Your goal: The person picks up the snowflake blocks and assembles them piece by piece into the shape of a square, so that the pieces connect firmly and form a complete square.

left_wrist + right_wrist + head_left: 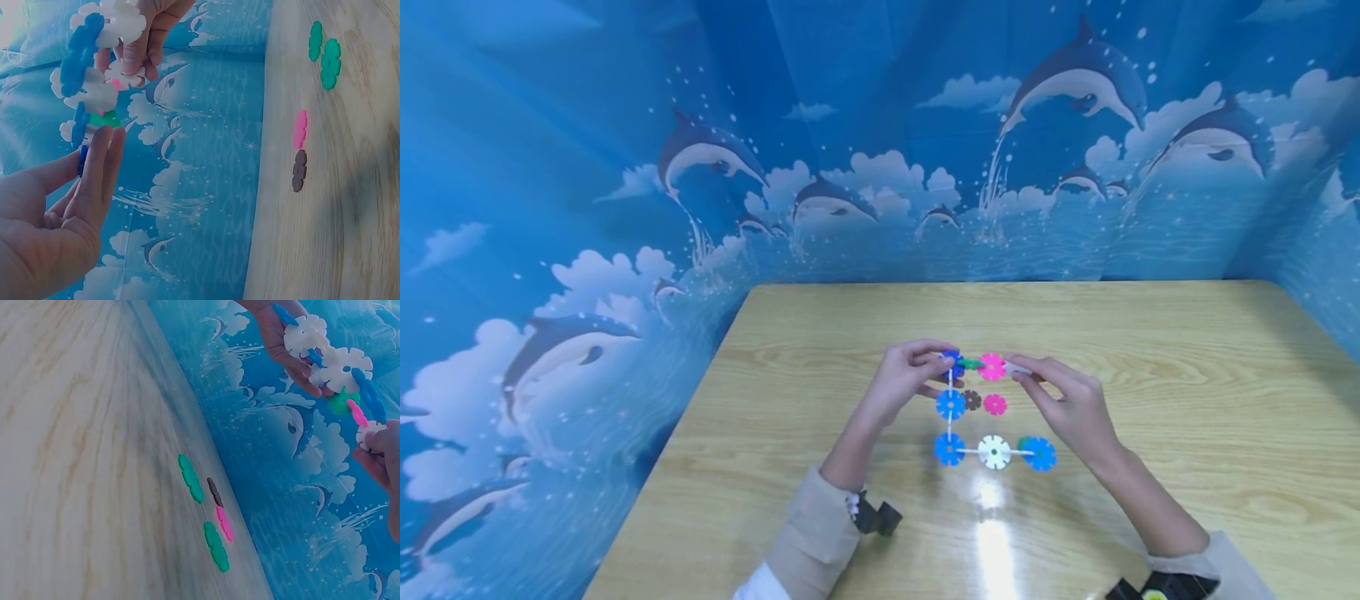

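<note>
A chain of notched snowflake discs, bent into an open C, hangs above the table between both hands. My left hand [904,379] pinches its dark blue disc [952,364] at the top left corner. From there a green disc [972,364] leads to a pink disc [992,367]. At the pink disc's right side, my right hand [1071,404] pinches a white disc [369,434] between thumb and fingers. Lighter blue discs [951,405] joined by edge-on white ones run down the left. Along the bottom, a white disc [994,452] leads to a blue end disc [1041,454].
On the wooden table [820,333] lie loose discs: a brown one [300,170], a pink one [300,129] and two green ones [190,479], partly covered by the chain in the head view. A dolphin-print backdrop [865,225] rises behind the table.
</note>
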`<state>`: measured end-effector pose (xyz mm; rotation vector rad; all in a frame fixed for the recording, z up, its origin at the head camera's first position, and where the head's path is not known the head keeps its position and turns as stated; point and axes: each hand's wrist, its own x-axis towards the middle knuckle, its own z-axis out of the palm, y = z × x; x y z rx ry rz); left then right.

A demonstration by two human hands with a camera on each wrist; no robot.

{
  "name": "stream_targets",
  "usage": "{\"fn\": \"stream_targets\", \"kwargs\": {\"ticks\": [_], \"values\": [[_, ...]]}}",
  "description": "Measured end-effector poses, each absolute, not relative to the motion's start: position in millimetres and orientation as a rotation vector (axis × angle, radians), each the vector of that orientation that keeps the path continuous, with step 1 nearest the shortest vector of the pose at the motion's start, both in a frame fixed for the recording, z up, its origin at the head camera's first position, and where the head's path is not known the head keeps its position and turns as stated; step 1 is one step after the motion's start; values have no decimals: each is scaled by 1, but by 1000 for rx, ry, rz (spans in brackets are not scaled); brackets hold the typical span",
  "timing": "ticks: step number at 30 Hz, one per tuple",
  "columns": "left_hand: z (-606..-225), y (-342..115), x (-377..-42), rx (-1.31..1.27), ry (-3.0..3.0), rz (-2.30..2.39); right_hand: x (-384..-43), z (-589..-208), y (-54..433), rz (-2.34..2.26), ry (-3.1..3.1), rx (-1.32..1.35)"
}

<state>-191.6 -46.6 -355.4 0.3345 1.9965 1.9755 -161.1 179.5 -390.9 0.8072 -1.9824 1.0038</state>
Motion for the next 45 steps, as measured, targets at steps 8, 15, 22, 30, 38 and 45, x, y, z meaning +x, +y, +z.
{"fn": "stream_targets", "kwargs": {"ticks": [8, 15, 22, 30, 38, 45], "values": [[-361, -44, -193, 319, 2007, 1960, -161, -391, 181, 1039, -1901, 873], [-363, -42, -192, 322, 2053, 1920, -161, -395, 182, 989, -1854, 906], [-362, -38, -189, 295, 2084, 1916, -159, -399, 182, 1010, -1826, 908], [-364, -38, -189, 298, 2116, 1876, -159, -397, 179, 978, -1811, 903], [-367, -39, -189, 305, 2136, 1869, -159, -399, 176, 939, -1819, 929], [-364, -38, -190, 294, 2105, 1884, -160, -399, 176, 936, -1823, 909]]}}
